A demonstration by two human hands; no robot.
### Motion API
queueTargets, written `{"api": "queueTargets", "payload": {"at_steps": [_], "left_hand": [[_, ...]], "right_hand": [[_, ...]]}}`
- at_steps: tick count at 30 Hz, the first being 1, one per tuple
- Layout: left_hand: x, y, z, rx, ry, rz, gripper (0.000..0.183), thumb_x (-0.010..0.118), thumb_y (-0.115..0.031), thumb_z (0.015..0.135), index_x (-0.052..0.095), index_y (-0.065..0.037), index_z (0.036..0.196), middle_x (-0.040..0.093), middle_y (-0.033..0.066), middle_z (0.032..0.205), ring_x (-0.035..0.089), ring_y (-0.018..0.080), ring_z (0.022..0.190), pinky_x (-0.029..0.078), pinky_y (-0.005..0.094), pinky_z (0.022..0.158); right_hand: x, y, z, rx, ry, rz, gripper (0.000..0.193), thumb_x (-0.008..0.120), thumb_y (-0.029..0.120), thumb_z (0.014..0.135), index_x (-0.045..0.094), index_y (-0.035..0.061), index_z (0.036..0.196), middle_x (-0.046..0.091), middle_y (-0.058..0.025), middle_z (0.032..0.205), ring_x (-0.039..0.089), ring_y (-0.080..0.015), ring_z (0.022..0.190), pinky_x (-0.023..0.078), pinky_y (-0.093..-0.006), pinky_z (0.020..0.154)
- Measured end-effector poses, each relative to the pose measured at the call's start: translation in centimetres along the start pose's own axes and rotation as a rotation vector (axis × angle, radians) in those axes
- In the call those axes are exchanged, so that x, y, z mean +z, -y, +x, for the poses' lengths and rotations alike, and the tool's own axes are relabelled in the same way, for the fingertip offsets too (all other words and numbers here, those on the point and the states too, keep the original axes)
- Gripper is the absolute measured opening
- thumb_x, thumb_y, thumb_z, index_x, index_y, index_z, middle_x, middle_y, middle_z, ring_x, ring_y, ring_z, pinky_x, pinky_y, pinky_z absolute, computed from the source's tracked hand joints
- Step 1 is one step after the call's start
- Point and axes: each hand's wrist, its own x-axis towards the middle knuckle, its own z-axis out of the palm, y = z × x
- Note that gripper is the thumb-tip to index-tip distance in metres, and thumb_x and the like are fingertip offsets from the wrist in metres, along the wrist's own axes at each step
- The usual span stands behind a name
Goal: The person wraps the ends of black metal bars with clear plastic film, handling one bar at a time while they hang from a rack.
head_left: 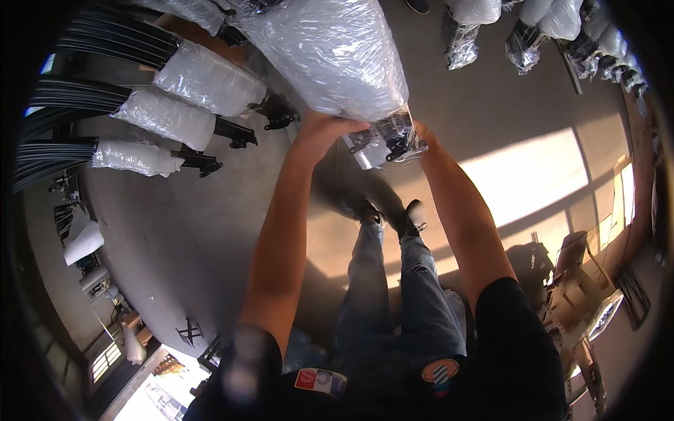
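A large bundle in clear plastic wrap point(337, 59) is between my two hands, its near end toward me. Black metal brackets point(397, 144) stick out of that end under film. My left hand point(328, 132) grips the left side, thumb pressed along the wrap's lower edge and other fingers hidden beneath. On the right side, my right hand point(421, 133) is closed round the bracketed end, most of its fingers out of sight behind it.
Wrapped bundles of long black bars point(210, 77) jut in from the left. More wrapped pieces point(463, 35) stand at the far right. A sunlit patch point(533, 172) lies on the concrete floor. Chair-like furniture point(579, 281) is at right, and a small black frame point(188, 331) lies at lower left.
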Motion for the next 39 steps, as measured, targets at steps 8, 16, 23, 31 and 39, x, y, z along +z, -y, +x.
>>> {"api": "queueTargets", "payload": {"at_steps": [8,16,23,31,39], "left_hand": [[-2.1,-2.0,2.1,-0.267,0.433,0.504,0.059,0.076,-0.030,0.064,0.054,0.000,0.109,0.057,0.0103,0.106,0.051,0.0197,0.101,0.038,0.0284,0.088],[-1.6,-0.8,2.4,-0.234,0.350,0.255,0.049,0.072,-0.014,0.068,0.052,0.001,0.110,0.056,0.0072,0.105,0.050,0.0163,0.098,0.039,0.0277,0.086],[-0.9,1.6,1.2,-0.112,0.221,0.032,0.044,0.067,-0.008,0.071,0.052,-0.001,0.111,0.056,0.0049,0.104,0.050,0.0156,0.096,0.038,0.0288,0.086],[0.3,2.3,0.6,-0.029,0.119,0.025,0.042,0.066,-0.010,0.071,0.051,-0.002,0.109,0.056,0.0038,0.099,0.051,0.0143,0.092,0.040,0.0277,0.081],[-0.5,3.7,0.5,-0.073,0.091,-0.082,0.034,0.063,-0.009,0.072,0.052,-0.001,0.103,0.057,0.0053,0.092,0.054,0.0141,0.081,0.041,0.0260,0.070]], "right_hand": [[-0.4,-0.8,1.0,0.020,-0.002,-0.021,0.058,0.064,0.025,0.069,0.044,0.0011,0.118,0.052,-0.0099,0.111,0.050,-0.0213,0.100,0.042,-0.0345,0.086],[-3.8,-6.7,-0.5,-0.201,-0.054,0.322,0.059,0.063,0.029,0.074,0.041,0.0017,0.122,0.050,-0.0097,0.116,0.048,-0.0229,0.106,0.040,-0.0368,0.090],[5.4,-7.6,-6.0,-0.647,-0.175,0.449,0.064,0.067,0.025,0.072,0.036,0.0096,0.126,0.044,-0.0064,0.123,0.041,-0.0228,0.114,0.032,-0.0386,0.097],[6.3,-6.3,-7.5,-0.614,-0.442,0.044,0.067,0.062,0.002,0.064,0.031,0.0077,0.123,0.042,-0.0080,0.118,0.041,-0.0221,0.111,0.032,-0.0358,0.095],[6.2,-4.7,-14.2,-0.277,-0.230,-0.299,0.076,0.061,0.007,0.038,0.044,0.0013,0.113,0.050,-0.0058,0.102,0.046,-0.0198,0.098,0.033,-0.0281,0.090]]}}
